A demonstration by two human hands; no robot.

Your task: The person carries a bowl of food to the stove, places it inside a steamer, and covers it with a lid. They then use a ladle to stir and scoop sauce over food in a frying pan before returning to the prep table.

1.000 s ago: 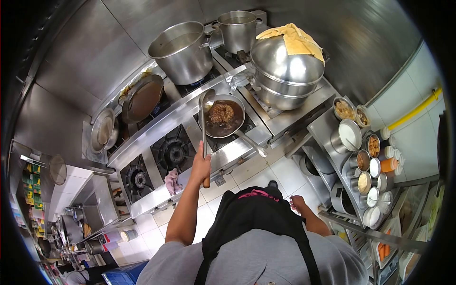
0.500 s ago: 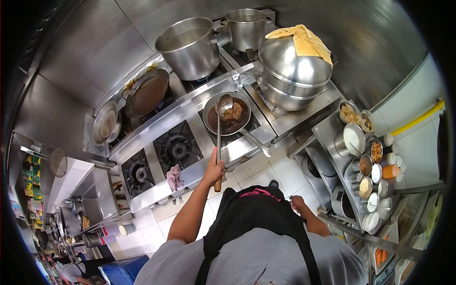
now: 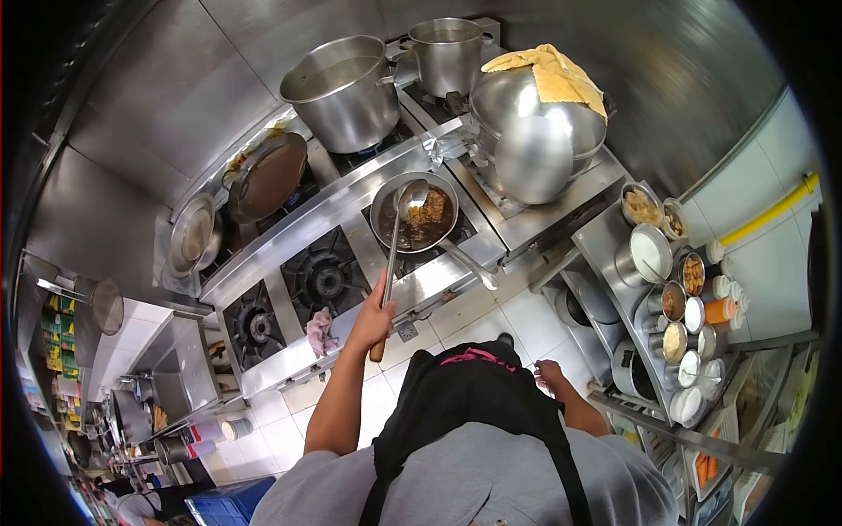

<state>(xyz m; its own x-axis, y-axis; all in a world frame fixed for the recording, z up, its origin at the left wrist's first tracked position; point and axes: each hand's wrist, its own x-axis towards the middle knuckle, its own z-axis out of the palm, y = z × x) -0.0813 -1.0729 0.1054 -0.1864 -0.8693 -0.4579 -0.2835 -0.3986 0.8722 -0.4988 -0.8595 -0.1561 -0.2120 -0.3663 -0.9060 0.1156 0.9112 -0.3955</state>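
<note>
My left hand [image 3: 373,323] is closed around the wooden-ended handle of a long metal ladle [image 3: 392,254]. The ladle's bowl [image 3: 412,195] rests in a frying pan [image 3: 375,219] on the stove, at the upper left of the food. Dark brown sauce [image 3: 417,235] covers the pan's bottom, with a lighter, crumbly brown mass [image 3: 428,210] in it. The pan's handle [image 3: 472,265] points toward me, and no hand touches it. My right hand [image 3: 548,375] hangs low beside my black apron, away from the stove. Its fingers are small and partly hidden.
Behind the pan stand a large pot [image 3: 342,96], a smaller pot [image 3: 445,57] and a domed steamer [image 3: 491,110] topped by a yellow cloth [image 3: 557,74]. Bare burners [image 3: 324,279] and a pink rag [image 3: 320,331] lie left. A shelf at right holds several ingredient containers [image 3: 649,250].
My left hand and the ladle's handle end have swung left and slightly down. The ladle's bowl stays in the pan. A blurred oval patch now appears over the steamer's front.
</note>
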